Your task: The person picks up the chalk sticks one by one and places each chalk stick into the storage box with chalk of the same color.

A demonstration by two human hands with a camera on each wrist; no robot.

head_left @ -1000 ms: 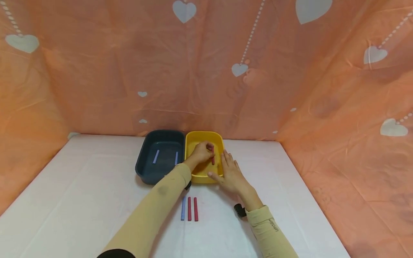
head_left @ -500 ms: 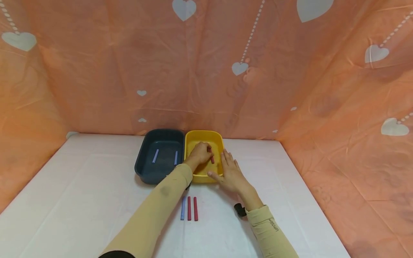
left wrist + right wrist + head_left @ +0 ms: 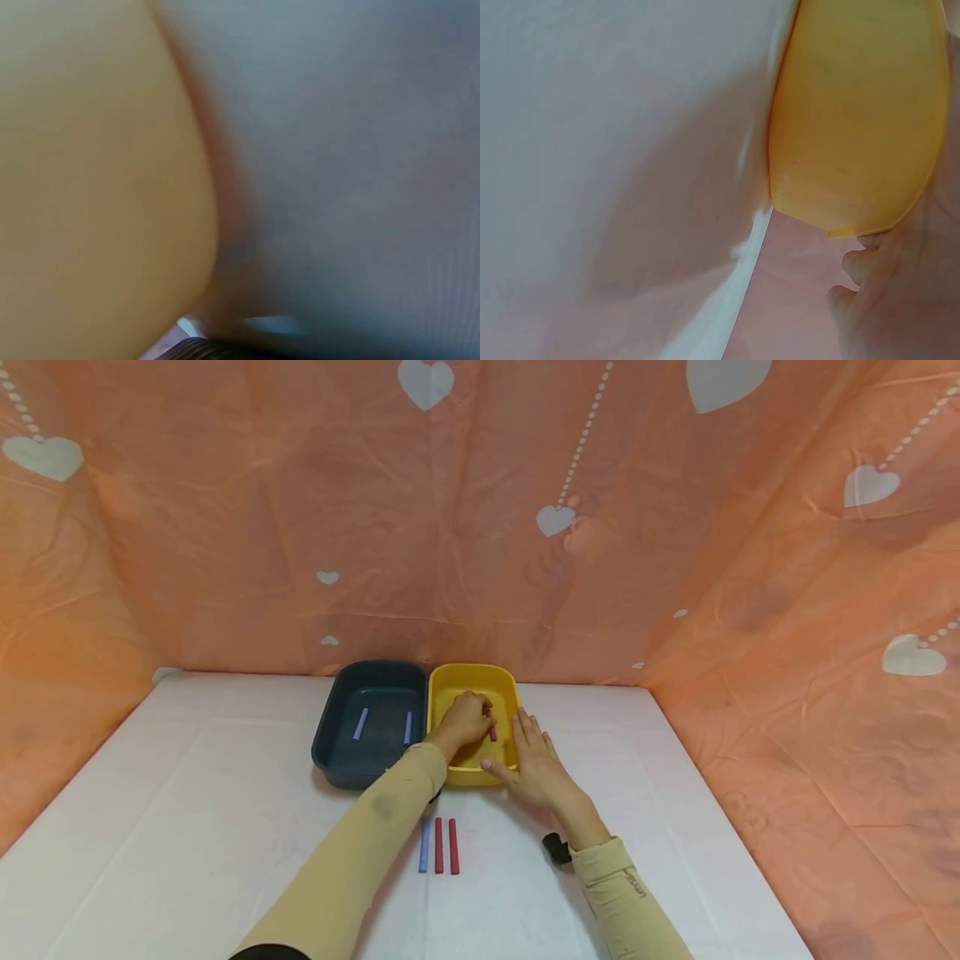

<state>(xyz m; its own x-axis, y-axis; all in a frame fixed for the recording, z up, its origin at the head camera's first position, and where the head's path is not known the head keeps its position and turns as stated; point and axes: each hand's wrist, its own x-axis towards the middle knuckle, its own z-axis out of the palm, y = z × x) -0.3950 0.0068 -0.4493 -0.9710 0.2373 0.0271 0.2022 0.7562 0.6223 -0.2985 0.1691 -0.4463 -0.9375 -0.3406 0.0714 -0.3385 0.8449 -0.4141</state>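
My left hand (image 3: 467,718) reaches into the yellow tray (image 3: 472,778), its fingers pinching a red chalk stick (image 3: 492,732) close over the tray's floor. The upper part of that stick is hidden by the fingers. Along the tray's right wall lies my right hand (image 3: 538,768), fingers straight against the rim and thumb at the front corner. In the right wrist view, the right hand (image 3: 900,292) touches the outside of the yellow tray (image 3: 855,112). The left wrist view is blurred and shows no held thing clearly.
A dark blue tray (image 3: 369,778) stands against the yellow one's left side, with two bluish chalk sticks (image 3: 361,724) inside. In front lie a blue chalk stick (image 3: 424,845) and two red chalk sticks (image 3: 438,845) on the white table (image 3: 187,827). Orange cloth (image 3: 480,527) hangs behind.
The red chalk stick and the left hand's fingers have shifted slightly left and the stick tilts a little more. The right hand stays at the tray's wall.
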